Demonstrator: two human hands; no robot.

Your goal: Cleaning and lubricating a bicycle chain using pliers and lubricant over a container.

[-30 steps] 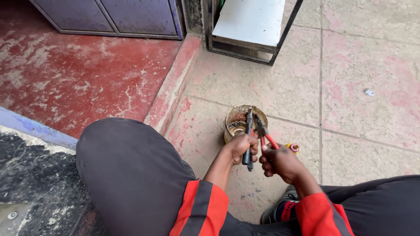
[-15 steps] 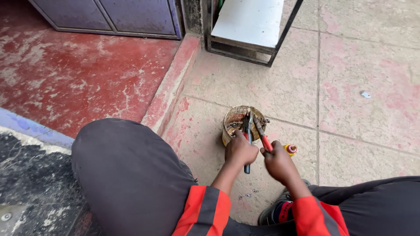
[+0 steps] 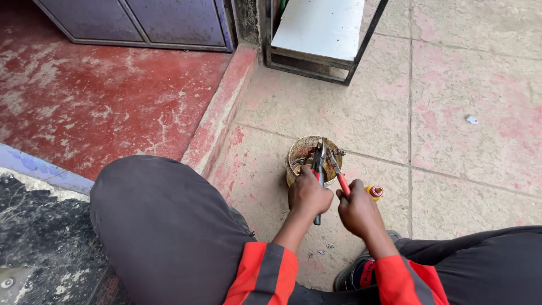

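I sit on the ground with a small, dirty round tin (image 3: 298,153) on the paving between my knees. My left hand (image 3: 307,195) grips the dark handle of a pair of pliers (image 3: 320,164), and my right hand (image 3: 355,209) grips its red handle. The plier jaws sit over the tin's rim, on a small metal part I cannot make out. A small yellow and red object (image 3: 374,192) lies on the paving just right of my right hand.
A raised red concrete step (image 3: 113,107) with a kerb (image 3: 220,118) runs on the left. A metal-framed stand with a white top (image 3: 322,34) is ahead. My dark trouser legs (image 3: 164,226) flank the spot, my shoe (image 3: 358,274) below. A white scrap (image 3: 472,120) lies right.
Both hands with the pliers stay at the tin; the view has shifted slightly and the hands have drawn a little closer to me.
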